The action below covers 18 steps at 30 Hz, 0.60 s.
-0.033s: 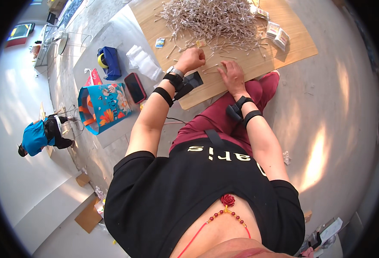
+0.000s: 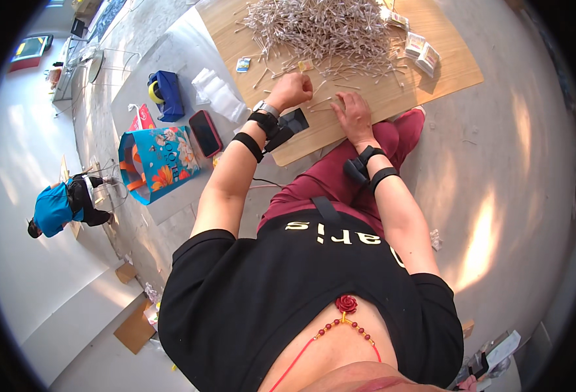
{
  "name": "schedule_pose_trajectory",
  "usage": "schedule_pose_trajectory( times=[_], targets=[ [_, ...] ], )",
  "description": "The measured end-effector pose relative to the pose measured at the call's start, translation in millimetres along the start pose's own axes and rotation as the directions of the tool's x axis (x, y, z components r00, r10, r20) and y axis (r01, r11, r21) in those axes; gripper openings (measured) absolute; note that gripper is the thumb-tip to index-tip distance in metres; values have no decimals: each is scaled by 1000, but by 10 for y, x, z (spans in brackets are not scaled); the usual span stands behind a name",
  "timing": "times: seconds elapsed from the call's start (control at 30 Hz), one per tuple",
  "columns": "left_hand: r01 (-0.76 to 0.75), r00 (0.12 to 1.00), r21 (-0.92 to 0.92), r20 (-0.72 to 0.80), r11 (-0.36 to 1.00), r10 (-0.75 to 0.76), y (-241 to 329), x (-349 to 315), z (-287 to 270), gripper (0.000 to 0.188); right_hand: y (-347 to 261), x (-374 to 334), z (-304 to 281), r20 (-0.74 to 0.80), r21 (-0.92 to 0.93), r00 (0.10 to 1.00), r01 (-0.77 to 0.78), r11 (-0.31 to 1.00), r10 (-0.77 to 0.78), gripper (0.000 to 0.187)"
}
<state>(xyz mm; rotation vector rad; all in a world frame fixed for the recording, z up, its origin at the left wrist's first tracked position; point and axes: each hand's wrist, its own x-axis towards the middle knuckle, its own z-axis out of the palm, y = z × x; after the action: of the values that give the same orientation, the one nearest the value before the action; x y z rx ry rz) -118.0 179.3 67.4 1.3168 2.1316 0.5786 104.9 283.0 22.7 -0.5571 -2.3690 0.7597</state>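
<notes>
A big heap of cotton swabs [image 2: 320, 29] lies on the wooden board [image 2: 461, 78], with loose swabs scattered along its near side. Just below the heap, my left hand [image 2: 290, 90] is closed with curled fingers; whatever it may hold is hidden. My right hand [image 2: 354, 117] rests at the board's near edge, thumb and fingers apart. A single cotton swab [image 2: 320, 101] lies between my two hands, close to the right fingertips. By my left hand, a small yellowish packet [image 2: 305, 66] touches the heap's edge.
Clear boxes of swabs [image 2: 420, 53] stand right of the heap. A small blue packet [image 2: 243, 65] is at its left. Beside the board are white bags [image 2: 219, 95], a phone [image 2: 205, 133], a blue tape dispenser [image 2: 168, 96] and a floral bag [image 2: 160, 163]. Another person [image 2: 59, 206] bends far left.
</notes>
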Motion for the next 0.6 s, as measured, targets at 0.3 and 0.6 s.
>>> schedule_pose_trajectory(
  times=[0.3, 0.6],
  targets=[
    [64, 987, -101, -142, 993, -78, -121, -48, 58, 24, -23, 11, 6, 7, -5, 1000, -26, 1000, 26, 30],
    [89, 958, 83, -279, 993, -63, 59, -198, 270, 32, -10, 8, 15, -2, 6, 999, -39, 999, 39, 29]
  ],
)
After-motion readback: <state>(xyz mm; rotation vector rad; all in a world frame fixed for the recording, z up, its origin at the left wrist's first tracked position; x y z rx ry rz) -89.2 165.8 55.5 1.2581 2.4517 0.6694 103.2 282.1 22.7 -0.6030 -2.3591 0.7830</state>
